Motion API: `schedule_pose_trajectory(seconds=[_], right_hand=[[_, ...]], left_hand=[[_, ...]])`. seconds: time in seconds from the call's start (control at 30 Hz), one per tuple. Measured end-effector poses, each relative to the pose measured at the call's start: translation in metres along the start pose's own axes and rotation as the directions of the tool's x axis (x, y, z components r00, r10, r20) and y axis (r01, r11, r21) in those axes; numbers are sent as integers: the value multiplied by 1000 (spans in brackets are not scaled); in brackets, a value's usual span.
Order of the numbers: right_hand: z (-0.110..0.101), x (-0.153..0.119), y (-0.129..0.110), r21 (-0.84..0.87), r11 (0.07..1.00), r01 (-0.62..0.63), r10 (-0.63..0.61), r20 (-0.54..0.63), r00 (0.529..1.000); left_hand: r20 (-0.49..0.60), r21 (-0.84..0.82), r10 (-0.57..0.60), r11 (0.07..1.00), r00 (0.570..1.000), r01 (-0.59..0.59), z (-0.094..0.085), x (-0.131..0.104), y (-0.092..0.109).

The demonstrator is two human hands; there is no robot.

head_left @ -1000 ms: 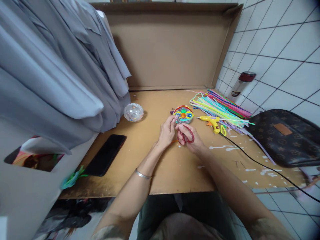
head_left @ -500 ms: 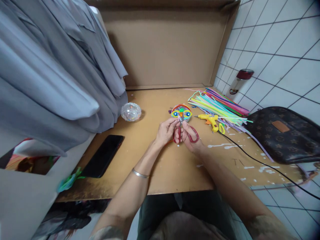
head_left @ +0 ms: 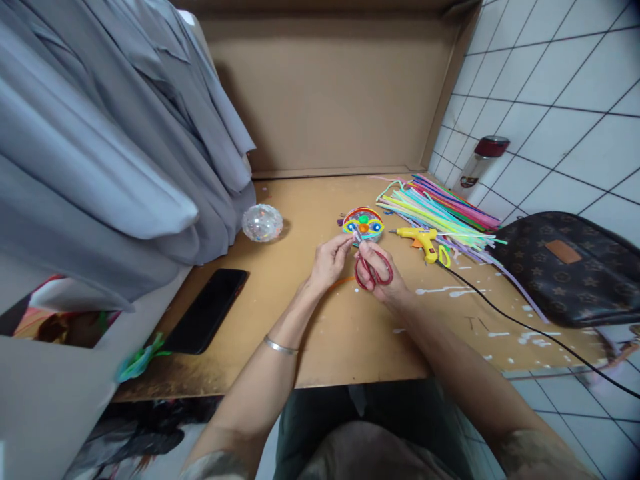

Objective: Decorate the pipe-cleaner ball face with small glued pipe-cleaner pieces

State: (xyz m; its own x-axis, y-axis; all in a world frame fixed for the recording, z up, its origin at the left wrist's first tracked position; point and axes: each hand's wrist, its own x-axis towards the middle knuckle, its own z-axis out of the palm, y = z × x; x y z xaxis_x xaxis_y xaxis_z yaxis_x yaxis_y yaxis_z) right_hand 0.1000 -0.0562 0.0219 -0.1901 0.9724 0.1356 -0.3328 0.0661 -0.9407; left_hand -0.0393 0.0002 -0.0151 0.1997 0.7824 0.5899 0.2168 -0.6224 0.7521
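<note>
My right hand point(head_left: 386, 280) is wrapped round red-handled scissors point(head_left: 367, 272), whose tips point up and left. Just left of them, my left hand point(head_left: 330, 262) has its fingers pinched close to the scissor tips; what it holds is too small to name. An orange strip point(head_left: 343, 281) shows beside its wrist. Beyond both hands lies a round, colourful face-like piece point(head_left: 364, 220) with yellow-ringed blue eyes, an orange nose and a red arc on top. The hands hide part of its lower edge.
A yellow glue gun point(head_left: 424, 241) with a black cord lies right, near colourful pipe cleaners point(head_left: 435, 207). Further right are a dark patterned bag point(head_left: 575, 267) and a red-lidded bottle point(head_left: 477, 167). Leftward are a clear ball point(head_left: 263, 223), a black phone point(head_left: 207, 311) and grey cloth point(head_left: 125, 133).
The scissor handles have come closer together and the scissors now tilt left. The orange strip has come into view by my left wrist.
</note>
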Motion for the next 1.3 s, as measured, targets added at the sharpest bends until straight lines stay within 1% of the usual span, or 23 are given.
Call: schedule_pose_trajectory(seconds=[0.27,0.43,0.6,0.7,0.77,0.83,0.97,1.03,1.1,1.17,1.2,1.23,1.27,1.3], right_hand=[[-3,3,2,-51,999,-18,18,0,1000],[-7,5,3,-69,997,-38,39,23,999],[-10,4,2,-87,995,-57,61,49,997],[-10,3,2,-77,996,-49,52,27,998],[-11,4,2,-73,997,-33,35,18,999],[-12,4,1,-85,996,-18,18,8,1000],[-14,8,3,-94,996,-7,5,-20,1000],[-16,13,5,-111,994,-18,15,-29,999],[-21,17,7,-187,982,-26,15,-63,998],[-27,20,7,-351,936,-10,-36,-125,991],[-31,20,4,-458,889,1,-81,-156,984],[-35,17,1,-575,818,4,-134,-184,974],[-40,13,-4,-696,718,1,-170,-175,970],[-45,8,-10,-803,595,-10,-194,-156,969]], left_hand=[[-34,85,-31,996,999,34,0,-1,3],[-42,110,-7,994,999,11,1,-2,0],[-10,168,25,986,1000,-23,3,-3,-4],[11,183,75,980,997,-76,5,-3,-4],[4,182,93,979,996,-92,7,-4,-2],[2,175,87,981,996,-86,9,-5,1],[34,137,78,987,996,-82,14,-8,4],[-3,130,46,990,999,-45,15,-9,1],[-89,144,-14,989,996,27,13,-8,-5],[-197,161,-79,981,977,112,9,-6,-11],[-253,166,-111,974,961,156,7,-5,-14],[-305,168,-125,969,944,182,5,-4,-16],[-337,178,-122,965,933,191,3,-2,-17],[-363,186,-121,962,924,199,2,-2,-17]])
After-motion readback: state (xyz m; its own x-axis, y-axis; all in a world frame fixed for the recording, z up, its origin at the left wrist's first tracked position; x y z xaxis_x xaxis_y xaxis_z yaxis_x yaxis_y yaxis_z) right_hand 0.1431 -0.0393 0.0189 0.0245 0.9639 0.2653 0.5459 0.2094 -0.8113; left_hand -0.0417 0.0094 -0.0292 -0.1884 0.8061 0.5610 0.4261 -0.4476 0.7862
